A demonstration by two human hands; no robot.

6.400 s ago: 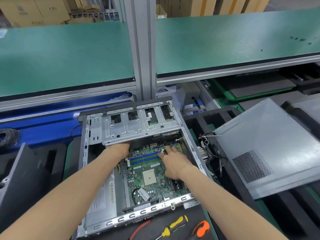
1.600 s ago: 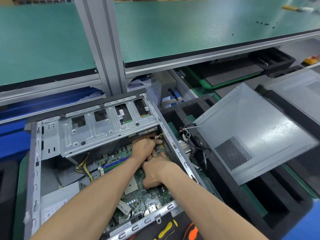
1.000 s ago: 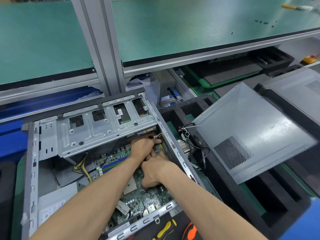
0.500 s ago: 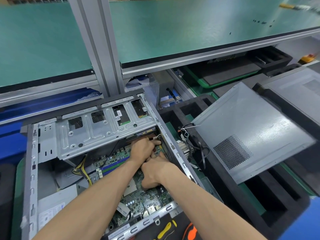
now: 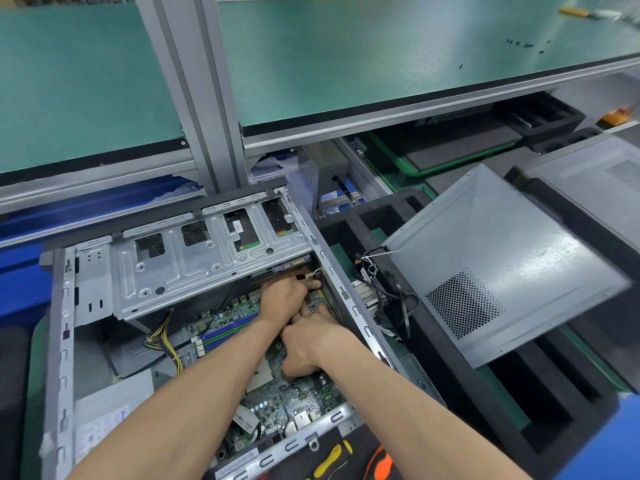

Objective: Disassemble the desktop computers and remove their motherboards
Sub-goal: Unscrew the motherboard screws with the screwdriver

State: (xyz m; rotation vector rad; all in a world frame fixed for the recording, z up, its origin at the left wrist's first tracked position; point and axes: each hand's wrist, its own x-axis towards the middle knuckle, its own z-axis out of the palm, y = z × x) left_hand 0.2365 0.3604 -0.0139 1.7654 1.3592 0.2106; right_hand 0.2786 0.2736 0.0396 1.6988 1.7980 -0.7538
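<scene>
An open grey desktop case (image 5: pixel 62 341) lies on its side with the green motherboard (image 5: pixel 294 407) on its floor. A metal drive cage (image 5: pixel 194 265) spans the far end. My left hand (image 5: pixel 282 299) reaches under the cage's right end, its fingers curled on a cable plug by the case wall, where a white wire (image 5: pixel 313 273) shows. My right hand (image 5: pixel 311 346) is pressed against the left one from below, thumb up, with its fingertips hidden over the board. Blue memory slots (image 5: pixel 225 336) and the processor socket (image 5: pixel 258 381) are partly covered by my forearms.
The removed side panel (image 5: pixel 485 271) leans on black foam (image 5: pixel 540 420) at the right. A heatsink with tangled cables (image 5: pixel 369 296) lies beside the case. A yellow screwdriver (image 5: pixel 332 459) and an orange-handled tool (image 5: pixel 381 462) lie in front. A green shelf (image 5: pixel 381 57) and an aluminium post (image 5: pixel 194 91) overhang.
Since 6.4 s ago both hands have moved to the board's far right corner. Over the last second they stay there, shifting only slightly.
</scene>
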